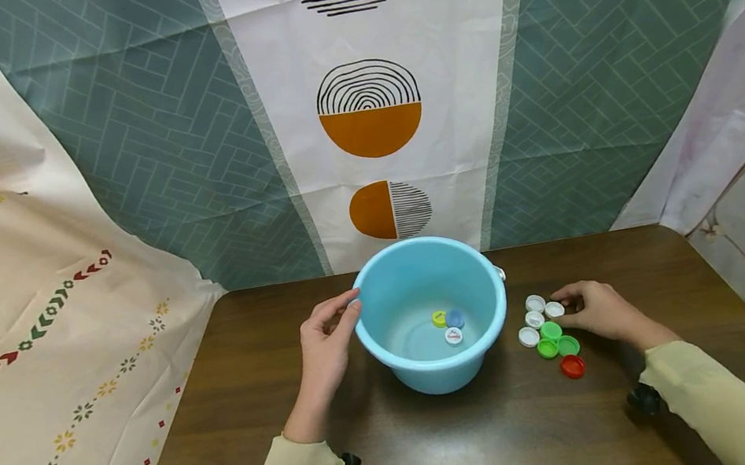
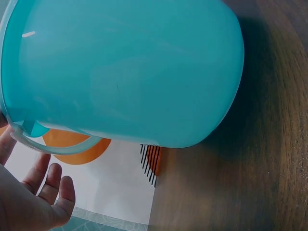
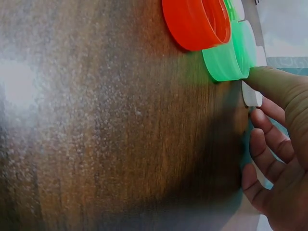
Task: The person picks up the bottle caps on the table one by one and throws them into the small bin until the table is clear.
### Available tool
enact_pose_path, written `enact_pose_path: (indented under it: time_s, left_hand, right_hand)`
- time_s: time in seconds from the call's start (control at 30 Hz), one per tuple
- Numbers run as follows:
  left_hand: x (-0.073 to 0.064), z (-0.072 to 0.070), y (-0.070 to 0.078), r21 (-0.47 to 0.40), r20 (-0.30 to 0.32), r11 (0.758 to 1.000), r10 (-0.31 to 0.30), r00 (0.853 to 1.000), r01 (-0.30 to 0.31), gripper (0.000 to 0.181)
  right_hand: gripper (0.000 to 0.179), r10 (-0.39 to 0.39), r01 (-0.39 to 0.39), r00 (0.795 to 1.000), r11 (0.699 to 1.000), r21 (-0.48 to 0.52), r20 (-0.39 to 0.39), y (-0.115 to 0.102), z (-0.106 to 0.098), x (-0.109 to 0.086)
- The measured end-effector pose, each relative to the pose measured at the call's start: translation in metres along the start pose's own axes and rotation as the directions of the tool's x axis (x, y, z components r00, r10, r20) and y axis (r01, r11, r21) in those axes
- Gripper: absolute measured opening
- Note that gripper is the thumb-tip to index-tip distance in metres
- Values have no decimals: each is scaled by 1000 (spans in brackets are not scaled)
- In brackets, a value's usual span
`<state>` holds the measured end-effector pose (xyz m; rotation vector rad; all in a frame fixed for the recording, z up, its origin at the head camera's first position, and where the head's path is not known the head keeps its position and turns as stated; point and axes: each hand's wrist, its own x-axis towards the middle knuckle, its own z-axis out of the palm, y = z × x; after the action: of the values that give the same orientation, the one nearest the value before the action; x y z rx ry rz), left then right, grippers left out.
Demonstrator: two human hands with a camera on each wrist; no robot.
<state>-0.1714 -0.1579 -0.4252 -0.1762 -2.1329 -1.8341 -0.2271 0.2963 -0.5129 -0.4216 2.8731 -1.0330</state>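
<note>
A light blue bucket (image 1: 438,372) stands upright on the table, with a yellow bottle cap (image 1: 439,318), a blue one (image 1: 454,319) and a white one (image 1: 454,335) on its floor. At the bucket's left rim, my left hand (image 1: 325,342) pinches the edge between thumb and forefinger; its other fingers hang loose beside the handle (image 2: 62,148). To the right of the bucket, my right hand (image 1: 601,310) pinches a white bottle cap (image 1: 554,309) at the edge of a group of caps. In the right wrist view this white cap (image 3: 251,94) shows between thumb and forefinger.
Around the right fingertips lie more white caps (image 1: 529,337), several green caps (image 1: 548,348) and a red cap (image 1: 573,366). Brown wood forms the tabletop (image 1: 240,410). Behind it hangs a patterned cloth (image 1: 380,184); other cloths hang at both sides.
</note>
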Motion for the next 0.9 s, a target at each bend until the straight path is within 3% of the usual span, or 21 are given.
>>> enact_pose_path:
  time_s: [0.33,0.67,0.9]
  left_hand:
    - [0,1,-1,19,-10,1000,3,1000,-3,21]
    - [0,1,-1,16,-9,1000,1,1000,-1,22]
    - [0,0,-1,20,-10,1000,0,1000,0,22]
  right_hand:
    - [34,18,-18,1000,1000,0,9,-1,0,-1]
    - [37,42,-42,999,999,4,15,-3,-3,-3]
    - [36,37,-37,999,999,-5,-35,-2,-8,-4]
